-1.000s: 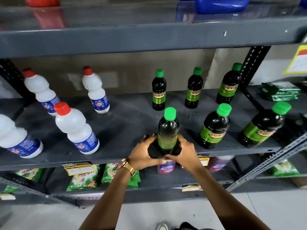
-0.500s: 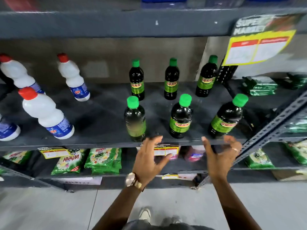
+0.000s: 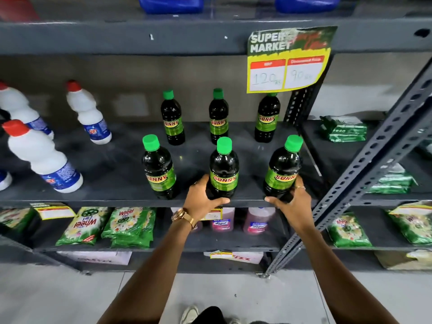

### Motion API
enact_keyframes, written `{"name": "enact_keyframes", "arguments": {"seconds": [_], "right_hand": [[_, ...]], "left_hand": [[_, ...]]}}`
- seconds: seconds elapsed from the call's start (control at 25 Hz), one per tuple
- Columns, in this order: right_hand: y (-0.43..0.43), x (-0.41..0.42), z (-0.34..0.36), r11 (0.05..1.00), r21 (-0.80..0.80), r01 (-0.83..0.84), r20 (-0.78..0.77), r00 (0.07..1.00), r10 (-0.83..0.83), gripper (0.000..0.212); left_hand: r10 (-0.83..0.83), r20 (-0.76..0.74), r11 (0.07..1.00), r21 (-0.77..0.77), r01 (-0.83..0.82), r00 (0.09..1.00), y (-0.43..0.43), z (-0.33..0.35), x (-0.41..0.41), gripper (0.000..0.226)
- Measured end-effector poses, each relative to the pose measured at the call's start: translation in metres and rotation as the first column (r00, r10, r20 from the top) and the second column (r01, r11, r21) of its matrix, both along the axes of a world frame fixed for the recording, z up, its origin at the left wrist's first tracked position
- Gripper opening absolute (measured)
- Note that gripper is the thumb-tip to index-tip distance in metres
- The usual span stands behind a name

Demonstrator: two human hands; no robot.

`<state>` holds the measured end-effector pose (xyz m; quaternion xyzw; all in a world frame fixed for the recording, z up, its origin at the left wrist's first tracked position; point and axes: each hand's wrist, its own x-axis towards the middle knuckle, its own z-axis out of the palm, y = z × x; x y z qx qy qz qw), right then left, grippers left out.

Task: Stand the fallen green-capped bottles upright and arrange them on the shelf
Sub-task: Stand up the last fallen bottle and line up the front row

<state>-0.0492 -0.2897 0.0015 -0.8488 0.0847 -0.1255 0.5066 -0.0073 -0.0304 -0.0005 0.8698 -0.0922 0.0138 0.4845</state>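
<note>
Several dark bottles with green caps and green SUNNY labels stand upright on the grey shelf (image 3: 112, 183) in two rows. The back row holds three bottles (image 3: 172, 118). In the front row, the left bottle (image 3: 159, 169) stands free. My left hand (image 3: 203, 197) wraps the base of the front middle bottle (image 3: 224, 169). My right hand (image 3: 292, 199) grips the base of the front right bottle (image 3: 282, 169) near the shelf's front edge.
White bottles with red caps (image 3: 42, 157) stand at the shelf's left. A yellow price sign (image 3: 287, 59) hangs from the shelf above. A slanted metal post (image 3: 374, 160) runs on the right. Green detergent packs (image 3: 86, 225) and pink bottles (image 3: 256, 220) fill the lower shelf.
Both hands held the front left bottle, let go and hung open below the shelf edge. Now each hand grips one bottle, middle and right. The view has shifted right.
</note>
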Motion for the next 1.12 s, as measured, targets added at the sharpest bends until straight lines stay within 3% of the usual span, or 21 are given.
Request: {"name": "enact_keyframes", "arguments": {"seconds": [0.2, 0.32, 0.4, 0.48, 0.56, 0.68, 0.88, 1.12], "right_hand": [[-0.006, 0.0, -0.003, 0.999, -0.016, -0.047, 0.012, 0.999, 0.048, 0.089], [-0.007, 0.001, -0.004, 0.998, -0.001, -0.059, 0.024, 0.998, 0.059, 0.088], [-0.004, -0.001, -0.005, 0.999, 0.006, -0.043, 0.05, 0.998, 0.042, 0.087], [0.0, 0.0, -0.008, 1.0, 0.019, -0.011, 0.072, 0.997, 0.01, 0.08], [0.002, 0.0, -0.011, 1.0, 0.009, 0.007, 0.082, 0.997, -0.008, 0.076], [0.002, 0.001, -0.013, 0.998, -0.064, 0.006, 0.077, 0.997, -0.001, 0.09], [0.002, -0.001, -0.014, 0.997, -0.073, -0.014, 0.036, 0.999, 0.017, 0.104], [0.004, -0.003, -0.013, 0.999, -0.043, -0.009, 0.004, 1.0, 0.01, 0.101]], "left_hand": [[0.008, 0.049, 0.999, 0.053, -0.011, 0.999, -0.005, 0.002, -0.002, 0.073], [0.043, 0.097, 0.998, 0.048, -0.047, 0.994, -0.001, 0.001, -0.019, 0.096], [0.258, 0.295, 0.964, -0.015, -0.266, 0.92, 0.006, 0.001, -0.047, 0.099], [0.525, 0.405, 0.848, -0.177, -0.499, 0.749, 0.022, 0.001, -0.064, 0.102], [0.622, 0.275, 0.782, -0.262, -0.565, 0.733, 0.044, 0.005, -0.057, 0.112], [0.557, 0.116, 0.829, -0.13, -0.544, 0.822, 0.071, 0.002, -0.036, 0.102], [0.564, 0.121, 0.825, -0.052, -0.562, 0.817, 0.082, -0.003, -0.031, 0.08], [0.543, 0.119, 0.839, -0.043, -0.542, 0.831, 0.089, -0.003, -0.029, 0.079]]}}
